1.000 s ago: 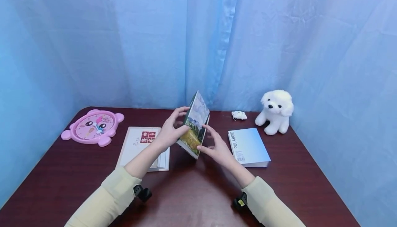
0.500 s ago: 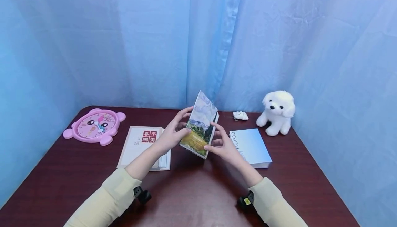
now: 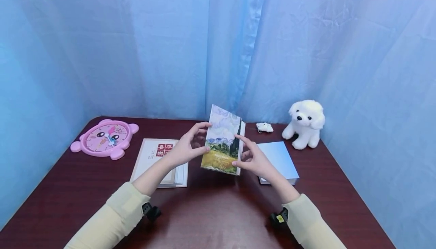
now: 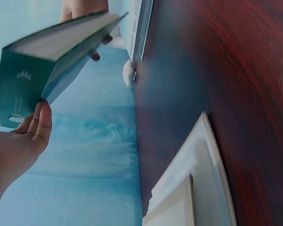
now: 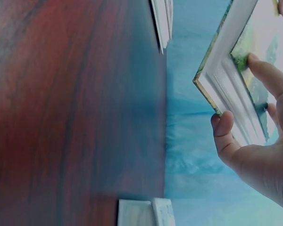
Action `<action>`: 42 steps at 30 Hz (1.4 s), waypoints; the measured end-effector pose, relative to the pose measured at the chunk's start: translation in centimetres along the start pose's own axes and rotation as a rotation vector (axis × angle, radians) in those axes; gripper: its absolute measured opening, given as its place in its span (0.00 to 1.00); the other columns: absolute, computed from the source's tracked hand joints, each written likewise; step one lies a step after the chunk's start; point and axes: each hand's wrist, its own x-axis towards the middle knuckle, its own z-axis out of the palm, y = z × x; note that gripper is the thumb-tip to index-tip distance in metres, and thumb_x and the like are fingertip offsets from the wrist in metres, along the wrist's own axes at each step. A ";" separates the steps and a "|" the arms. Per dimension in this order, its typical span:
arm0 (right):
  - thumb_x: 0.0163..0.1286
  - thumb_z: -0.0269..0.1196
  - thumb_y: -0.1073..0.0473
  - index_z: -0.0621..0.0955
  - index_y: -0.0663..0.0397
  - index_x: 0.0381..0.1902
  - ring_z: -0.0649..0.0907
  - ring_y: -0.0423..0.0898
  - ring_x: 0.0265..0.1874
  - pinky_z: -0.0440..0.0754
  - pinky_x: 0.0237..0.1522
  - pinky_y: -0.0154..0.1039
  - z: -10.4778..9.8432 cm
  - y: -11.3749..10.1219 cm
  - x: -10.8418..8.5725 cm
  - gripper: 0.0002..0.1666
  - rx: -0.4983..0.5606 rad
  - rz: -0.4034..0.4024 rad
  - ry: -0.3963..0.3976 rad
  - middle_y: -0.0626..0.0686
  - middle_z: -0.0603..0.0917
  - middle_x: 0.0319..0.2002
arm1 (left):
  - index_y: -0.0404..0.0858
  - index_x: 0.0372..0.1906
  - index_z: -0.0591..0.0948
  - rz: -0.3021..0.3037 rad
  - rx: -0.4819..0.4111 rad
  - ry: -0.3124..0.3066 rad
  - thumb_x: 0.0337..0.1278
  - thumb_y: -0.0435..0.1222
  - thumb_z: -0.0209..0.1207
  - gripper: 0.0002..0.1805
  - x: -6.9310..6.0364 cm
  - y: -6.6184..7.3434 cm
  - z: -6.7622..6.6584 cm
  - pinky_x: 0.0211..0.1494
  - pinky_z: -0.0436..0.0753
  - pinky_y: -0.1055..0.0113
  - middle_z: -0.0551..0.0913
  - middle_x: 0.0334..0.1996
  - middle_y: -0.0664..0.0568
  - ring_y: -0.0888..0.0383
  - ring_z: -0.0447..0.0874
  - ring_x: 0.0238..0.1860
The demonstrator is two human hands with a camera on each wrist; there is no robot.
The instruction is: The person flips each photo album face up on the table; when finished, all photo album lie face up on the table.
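Observation:
In the head view, a thick hardcover book (image 3: 223, 139) with a painted landscape cover is held upright, slightly tilted, above the middle of the table. My left hand (image 3: 185, 148) grips its left side, around the green spine (image 4: 23, 89) visible in the left wrist view. At the opposite side, my right hand (image 3: 257, 158) pinches the page-edge side; pale pages (image 5: 236, 94) show between the covers in the right wrist view. Behind my right hand lies a blue-white book (image 3: 279, 160), its POLAROID lettering covered in the head view. Beside my left forearm lie white books (image 3: 148, 158) with red squares on top.
A pink cartoon clock (image 3: 105, 139) lies at the back left of the dark red wooden table (image 3: 211, 218). At the back right sit a white plush dog (image 3: 304, 122) and a small white trinket (image 3: 264, 127). Blue curtains (image 3: 163, 52) surround the table.
Both hands have turned the book so its painted front cover faces me more squarely. My right hand has shifted right, now covering the POLAROID lettering.

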 end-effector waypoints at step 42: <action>0.54 0.71 0.45 0.64 0.44 0.70 0.73 0.41 0.20 0.72 0.25 0.35 2.2 2.4 0.6 0.48 -0.231 0.069 -0.234 0.54 0.75 0.50 | 0.39 0.72 0.58 -0.374 0.111 -0.158 0.47 0.31 0.67 0.45 -1.5 -5.9 -0.8 0.33 0.77 0.64 0.64 0.65 0.35 0.53 0.81 0.40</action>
